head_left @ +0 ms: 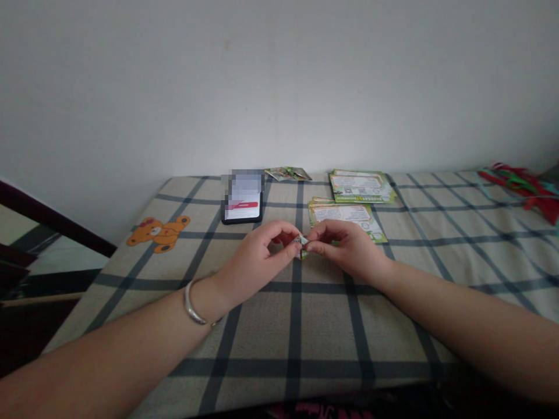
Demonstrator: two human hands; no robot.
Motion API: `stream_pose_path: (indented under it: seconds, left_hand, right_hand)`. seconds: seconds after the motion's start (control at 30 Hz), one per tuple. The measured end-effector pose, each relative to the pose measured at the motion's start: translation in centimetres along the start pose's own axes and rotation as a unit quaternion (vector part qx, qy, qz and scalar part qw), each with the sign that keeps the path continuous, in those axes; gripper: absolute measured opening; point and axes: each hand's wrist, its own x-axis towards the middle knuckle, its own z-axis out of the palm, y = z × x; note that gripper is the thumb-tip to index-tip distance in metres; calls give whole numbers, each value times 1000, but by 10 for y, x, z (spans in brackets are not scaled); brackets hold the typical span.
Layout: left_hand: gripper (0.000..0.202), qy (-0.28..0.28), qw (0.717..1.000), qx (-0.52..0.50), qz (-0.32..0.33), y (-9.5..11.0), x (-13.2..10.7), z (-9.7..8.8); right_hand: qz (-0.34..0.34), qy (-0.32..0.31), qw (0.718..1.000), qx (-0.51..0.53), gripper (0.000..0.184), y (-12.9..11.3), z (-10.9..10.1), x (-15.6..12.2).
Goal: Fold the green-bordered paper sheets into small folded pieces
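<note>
Both my hands meet over the middle of the checked cloth [305, 326]. My left hand [257, 256], with a silver bangle on its wrist, pinches one side of a small folded paper piece [301, 241]. My right hand [345, 247] pinches the other side with thumb and forefinger. The paper piece is tiny, whitish with green print, and mostly hidden by my fingertips. Both hands rest low, just above the cloth.
A phone [243, 201] lies behind my left hand, screen lit. Green printed leaflets lie in a near stack [347, 216] and a far stack [360, 186], with folded pieces [288, 173] by the wall. Red and green strips [524, 183] lie far right. A bear patch [158, 231] marks the cloth's left.
</note>
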Motion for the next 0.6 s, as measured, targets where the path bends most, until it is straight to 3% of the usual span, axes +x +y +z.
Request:
stream_pose_path:
  seconds: [0.27, 0.6]
  left_hand:
    - [2, 10, 1000, -4, 8, -1, 2, -1]
    - [3, 42, 992, 99, 72, 2, 1, -2]
  right_hand:
    - [40, -31, 997, -66, 17, -3, 2, -3]
    - [-53, 21, 980, -190, 4, -1, 1, -2]
